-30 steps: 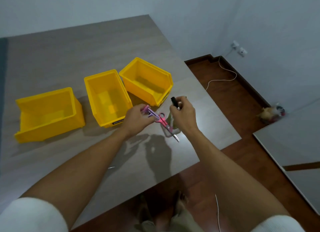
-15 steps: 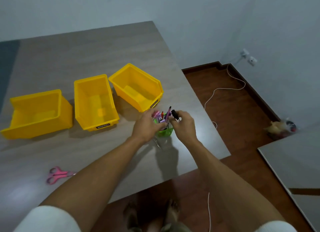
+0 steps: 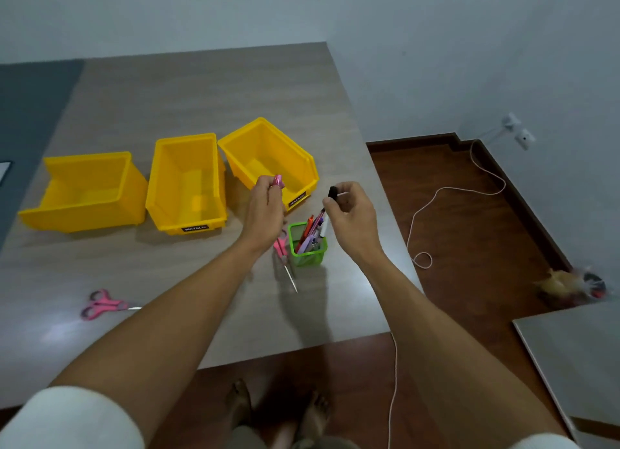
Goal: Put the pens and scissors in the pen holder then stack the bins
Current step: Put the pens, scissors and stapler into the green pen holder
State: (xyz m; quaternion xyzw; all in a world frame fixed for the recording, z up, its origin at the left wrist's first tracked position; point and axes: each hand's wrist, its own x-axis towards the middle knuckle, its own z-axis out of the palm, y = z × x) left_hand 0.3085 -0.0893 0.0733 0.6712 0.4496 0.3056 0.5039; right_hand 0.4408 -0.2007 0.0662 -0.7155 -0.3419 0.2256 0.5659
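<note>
- A person stood at the near edge of a grey wood-grain counter (image 3: 188, 89), both bare arms stretched out over it.
- The left hand (image 3: 265, 210) was closed around a pair of pink scissors (image 3: 281, 247): one handle loop showed above the fingers, and the blades hung below the hand with the tip pointing down at the counter.
- The right hand (image 3: 352, 214) pinched the black cap end of a marker (image 3: 327, 214) between thumb and fingertips, with the marker's white barrel reaching down into the holder.
- A green mesh pen holder (image 3: 308, 252) stood upright on the counter between and just below the two hands, near the right edge of the counter.
- Several pens (image 3: 310, 230), red, orange and purple, leaned inside the holder with their tops above its rim.
- The held scissors hung just left of the holder; I could not tell whether they touched it.
- A second pair of pink scissors (image 3: 104, 304) lay flat on the near left part of the counter, well apart from the holder.
- Three yellow bins sat in a row on the far side of the hands: the left bin (image 3: 84, 190), the middle bin (image 3: 186, 183) and the right bin (image 3: 268, 156), which was turned at an angle.
- All three bins were separate, none stacked.
- A white cable (image 3: 453, 193) trailed across the dark wood floor at the right.
</note>
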